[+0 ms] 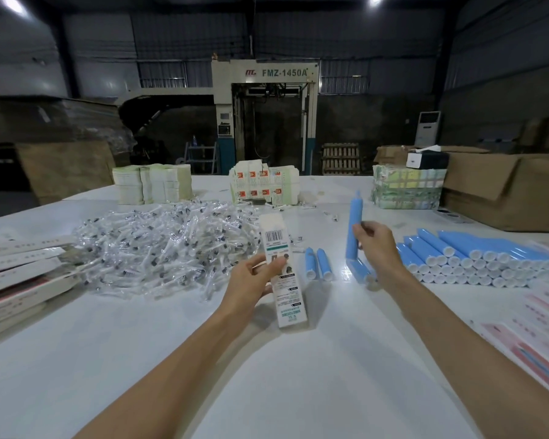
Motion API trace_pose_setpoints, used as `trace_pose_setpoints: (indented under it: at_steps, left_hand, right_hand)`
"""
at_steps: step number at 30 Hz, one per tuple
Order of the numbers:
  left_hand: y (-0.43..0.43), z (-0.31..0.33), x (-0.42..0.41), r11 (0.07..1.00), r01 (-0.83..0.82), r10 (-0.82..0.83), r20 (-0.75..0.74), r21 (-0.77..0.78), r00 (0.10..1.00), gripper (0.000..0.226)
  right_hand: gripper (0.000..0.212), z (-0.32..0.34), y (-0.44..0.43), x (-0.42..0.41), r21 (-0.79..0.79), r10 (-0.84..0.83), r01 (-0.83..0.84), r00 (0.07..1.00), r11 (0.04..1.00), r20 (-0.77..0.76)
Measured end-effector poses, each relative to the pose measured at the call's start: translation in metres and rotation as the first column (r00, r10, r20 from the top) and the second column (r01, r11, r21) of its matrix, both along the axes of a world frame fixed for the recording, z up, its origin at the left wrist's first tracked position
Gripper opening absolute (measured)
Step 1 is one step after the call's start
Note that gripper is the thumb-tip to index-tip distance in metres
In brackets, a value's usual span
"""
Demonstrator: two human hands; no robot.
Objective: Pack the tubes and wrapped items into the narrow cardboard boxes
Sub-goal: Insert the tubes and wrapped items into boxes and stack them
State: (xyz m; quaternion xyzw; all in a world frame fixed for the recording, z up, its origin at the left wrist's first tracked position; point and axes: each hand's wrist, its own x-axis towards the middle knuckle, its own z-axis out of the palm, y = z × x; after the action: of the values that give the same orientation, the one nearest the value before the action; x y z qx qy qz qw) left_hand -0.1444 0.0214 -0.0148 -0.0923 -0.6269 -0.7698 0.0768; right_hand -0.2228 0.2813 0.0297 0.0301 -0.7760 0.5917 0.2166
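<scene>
My left hand (254,278) grips a narrow white cardboard box (282,270) with a barcode, held upright above the white table (203,359). My right hand (377,245) holds a blue tube (354,226) upright, just right of the box and apart from it. Two loose blue tubes (318,263) lie on the table between my hands, and another (362,270) lies under my right hand. A stack of blue tubes (476,258) with white caps lies at the right. A large heap of clear-wrapped items (159,248) spreads at the left.
Flat printed cartons (16,274) are stacked at the left edge, and pink printed sheets (533,331) lie at the right edge. Bundles of flat boxes (152,183) (263,183) (406,188) stand along the far side. A big brown carton (504,188) sits at the far right.
</scene>
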Motion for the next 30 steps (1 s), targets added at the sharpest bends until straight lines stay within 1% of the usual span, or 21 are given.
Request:
trace_pose_setpoints:
  at_steps: [2, 4, 5, 7, 8, 10, 13, 17, 20, 23, 27, 28, 30]
  left_hand:
    - [0.0, 0.0, 0.0, 1.0, 0.012, -0.012, -0.006, -0.004, 1.0, 0.037]
    - [-0.001, 0.001, 0.0, 0.998, 0.024, -0.026, -0.036, -0.056, 0.999, 0.045]
    - [-0.001, 0.0, 0.001, 0.996, 0.032, -0.037, -0.053, -0.087, 0.998, 0.048]
    - [-0.001, 0.0, 0.003, 0.993, 0.053, -0.061, -0.069, -0.109, 0.996, 0.052]
    - [-0.001, 0.0, 0.004, 0.993, 0.058, -0.065, -0.072, -0.104, 0.995, 0.051]
    - [0.0, 0.002, 0.005, 0.994, 0.062, -0.069, -0.074, -0.092, 0.995, 0.049]
    - [0.0, 0.002, 0.006, 0.993, 0.071, -0.078, -0.073, -0.09, 0.994, 0.051]
    - [0.0, 0.001, 0.007, 0.992, 0.066, -0.074, -0.074, -0.111, 0.994, 0.041]
    - [0.002, 0.002, 0.008, 0.99, 0.054, -0.065, -0.075, -0.132, 0.995, 0.036]
    - [0.004, 0.004, 0.01, 0.983, 0.059, -0.077, -0.094, -0.175, 0.993, 0.035]
    - [0.002, 0.005, 0.012, 0.978, 0.075, -0.098, -0.113, -0.196, 0.989, 0.031]
    - [0.001, 0.005, 0.013, 0.978, 0.073, -0.096, -0.113, -0.195, 0.989, 0.03]
    - [0.0, 0.005, 0.013, 0.981, 0.054, -0.076, -0.114, -0.186, 0.991, 0.028]
  right_hand:
    - [0.021, 0.027, -0.015, 0.011, -0.154, 0.148, -0.162, 0.984, 0.975, -0.102]
    - [0.023, 0.049, -0.031, 0.023, -0.247, 0.275, -0.317, 0.942, 0.915, -0.19]
    - [0.024, 0.059, -0.039, 0.027, -0.263, 0.309, -0.362, 0.924, 0.894, -0.225]
    - [0.022, 0.073, -0.054, 0.033, -0.259, 0.33, -0.4, 0.904, 0.879, -0.273]
    - [0.021, 0.078, -0.06, 0.035, -0.26, 0.336, -0.409, 0.899, 0.875, -0.282]
    - [0.028, 0.081, -0.071, 0.036, -0.247, 0.345, -0.413, 0.897, 0.877, -0.275]
    - [0.033, 0.074, -0.078, 0.034, -0.153, 0.321, -0.36, 0.918, 0.92, -0.233]
    - [0.034, 0.065, -0.075, 0.029, -0.08, 0.249, -0.264, 0.955, 0.961, -0.162]
    - [0.04, 0.071, -0.068, 0.027, 0.04, 0.222, -0.22, 0.971, 0.975, -0.086]
    - [0.038, 0.085, -0.065, 0.027, 0.178, 0.279, -0.271, 0.96, 0.946, -0.02]
    - [0.017, 0.09, -0.075, 0.029, 0.326, 0.3, -0.298, 0.953, 0.897, 0.044]
    - [0.017, 0.086, -0.079, 0.031, 0.359, 0.304, -0.307, 0.95, 0.881, 0.068]
    - [0.024, 0.076, -0.087, 0.033, 0.407, 0.298, -0.309, 0.95, 0.86, 0.093]
